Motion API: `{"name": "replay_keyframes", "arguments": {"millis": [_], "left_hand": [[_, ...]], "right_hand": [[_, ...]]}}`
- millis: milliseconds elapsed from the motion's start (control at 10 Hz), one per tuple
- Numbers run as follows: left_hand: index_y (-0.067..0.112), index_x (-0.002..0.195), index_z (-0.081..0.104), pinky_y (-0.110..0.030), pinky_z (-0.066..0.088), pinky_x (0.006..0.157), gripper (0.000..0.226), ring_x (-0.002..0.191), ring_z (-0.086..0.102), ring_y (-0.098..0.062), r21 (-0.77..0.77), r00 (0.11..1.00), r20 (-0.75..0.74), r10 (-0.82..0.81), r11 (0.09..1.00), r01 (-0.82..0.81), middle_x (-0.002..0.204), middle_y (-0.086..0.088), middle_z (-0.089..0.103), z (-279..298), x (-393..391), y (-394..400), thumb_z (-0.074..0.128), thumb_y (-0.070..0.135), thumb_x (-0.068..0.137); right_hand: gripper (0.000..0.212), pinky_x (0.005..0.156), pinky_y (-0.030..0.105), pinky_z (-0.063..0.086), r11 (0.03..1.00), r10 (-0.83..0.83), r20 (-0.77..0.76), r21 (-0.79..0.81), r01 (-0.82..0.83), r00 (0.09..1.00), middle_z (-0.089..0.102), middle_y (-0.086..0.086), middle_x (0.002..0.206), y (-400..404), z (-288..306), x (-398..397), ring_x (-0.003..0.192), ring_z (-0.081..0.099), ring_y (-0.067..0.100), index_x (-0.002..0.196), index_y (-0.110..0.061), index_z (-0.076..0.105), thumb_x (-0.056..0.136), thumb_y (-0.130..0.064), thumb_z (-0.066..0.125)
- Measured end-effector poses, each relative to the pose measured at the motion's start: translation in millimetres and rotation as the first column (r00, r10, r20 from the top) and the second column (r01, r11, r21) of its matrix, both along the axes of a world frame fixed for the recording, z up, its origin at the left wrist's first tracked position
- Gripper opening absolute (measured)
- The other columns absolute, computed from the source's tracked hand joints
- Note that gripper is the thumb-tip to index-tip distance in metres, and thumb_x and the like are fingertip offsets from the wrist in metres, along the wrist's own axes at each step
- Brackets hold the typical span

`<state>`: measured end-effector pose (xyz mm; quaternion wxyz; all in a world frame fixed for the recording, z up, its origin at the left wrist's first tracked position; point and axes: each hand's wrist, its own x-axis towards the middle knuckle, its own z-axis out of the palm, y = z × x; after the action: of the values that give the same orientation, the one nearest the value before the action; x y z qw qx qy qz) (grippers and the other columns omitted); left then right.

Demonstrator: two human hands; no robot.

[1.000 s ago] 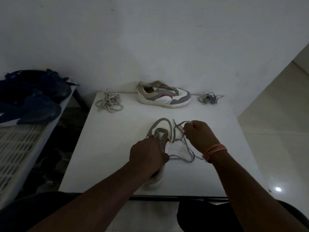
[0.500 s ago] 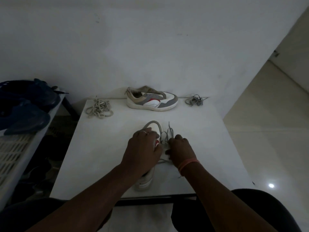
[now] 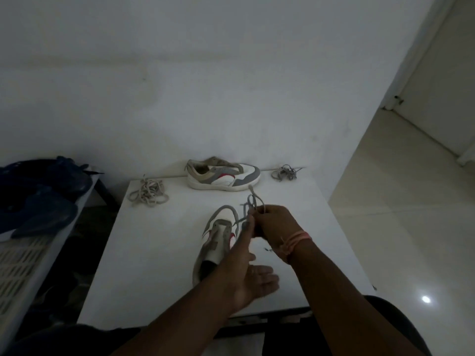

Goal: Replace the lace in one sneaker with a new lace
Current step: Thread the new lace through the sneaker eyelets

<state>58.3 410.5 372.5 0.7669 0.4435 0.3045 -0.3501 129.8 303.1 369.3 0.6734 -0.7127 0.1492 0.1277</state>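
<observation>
A white and grey sneaker point(image 3: 220, 236) lies on the white table point(image 3: 154, 258), toe pointing away from me, with its eyelets bare. My right hand point(image 3: 273, 223) grips a bunched grey lace point(image 3: 253, 200) just right of the toe; loops and one end stick up above the fist. My left hand point(image 3: 248, 276) is over the sneaker's heel side with its fingers spread and straight. One of its digits reaches up to the lace beside my right hand. A strand runs from the sneaker's front eyelets to my hands.
The matching sneaker point(image 3: 223, 176) lies on its side at the table's back edge by the wall. A beige lace bundle point(image 3: 148, 193) sits back left and a grey lace bundle point(image 3: 284, 172) back right. Dark blue shoes point(image 3: 38, 199) rest on a white rack point(image 3: 23, 255) to the left.
My right hand has lifted away from the sneaker with the lace gathered in it. My left hand has come off the sneaker's tongue and opened, one digit reaching to the lace.
</observation>
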Motion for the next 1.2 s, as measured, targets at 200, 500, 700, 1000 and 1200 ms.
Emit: {"name": "replay_keyframes", "arguments": {"millis": [200, 500, 700, 1000, 1200], "left_hand": [[0.007, 0.114, 0.063, -0.041, 0.056, 0.084, 0.036, 0.094, 0.070, -0.025, -0.081, 0.938, 0.210, 0.277, 0.961, -0.266, 0.104, -0.011, 0.070, 22, 67, 7, 0.069, 0.036, 0.093], [0.021, 0.106, 0.070, -0.036, 0.059, 0.086, 0.023, 0.096, 0.069, -0.021, 0.613, 0.795, 0.526, -0.302, 0.783, -0.108, 0.108, -0.002, 0.072, 11, 44, -34, 0.048, 0.017, 0.100], [0.008, 0.102, 0.066, -0.035, 0.055, 0.083, 0.019, 0.088, 0.065, -0.021, 0.623, 0.849, 0.382, -0.365, 0.780, 0.055, 0.100, -0.010, 0.068, 4, 68, -43, 0.047, 0.003, 0.101], [-0.010, 0.123, 0.059, -0.034, 0.051, 0.068, 0.037, 0.104, 0.065, -0.041, 0.558, 0.931, 0.183, -0.315, 0.813, 0.165, 0.119, -0.029, 0.065, 11, 140, -82, 0.040, 0.018, 0.107], [0.003, 0.112, 0.069, -0.043, 0.057, 0.087, 0.024, 0.096, 0.067, -0.028, 0.359, 0.909, 0.235, -0.345, 0.900, 0.249, 0.108, -0.016, 0.072, -7, 165, -91, 0.050, 0.011, 0.101]], "right_hand": [[0.015, 0.061, 0.028, 0.057, 0.900, 0.346, -0.120, -0.238, -0.365, 0.930, 0.069, 0.015, 0.070, -16, 20, -28, 0.057, 0.064, 0.018, 0.088, 0.005, 0.073, 0.092, -0.001, 0.060], [0.034, 0.097, 0.029, 0.046, 0.805, 0.312, -0.231, -0.451, -0.386, 0.922, 0.064, 0.014, 0.131, -18, 28, -22, 0.111, 0.065, 0.028, 0.130, -0.004, 0.060, 0.103, -0.022, 0.051], [0.037, 0.098, 0.044, 0.053, 0.864, 0.218, 0.049, -0.475, -0.169, 0.975, 0.059, 0.026, 0.131, -38, 22, -18, 0.117, 0.061, 0.039, 0.130, 0.004, 0.056, 0.095, -0.008, 0.052], [0.053, 0.100, 0.031, 0.049, 0.736, 0.247, 0.129, -0.670, -0.099, 0.961, 0.064, 0.010, 0.124, -56, 7, 13, 0.112, 0.063, 0.024, 0.142, -0.020, 0.049, 0.091, -0.009, 0.059], [0.026, 0.091, 0.033, 0.055, 0.695, 0.100, 0.197, -0.715, 0.073, 0.975, 0.075, 0.006, 0.100, -83, -4, 60, 0.095, 0.071, 0.024, 0.101, -0.016, 0.076, 0.085, -0.002, 0.060]]}}
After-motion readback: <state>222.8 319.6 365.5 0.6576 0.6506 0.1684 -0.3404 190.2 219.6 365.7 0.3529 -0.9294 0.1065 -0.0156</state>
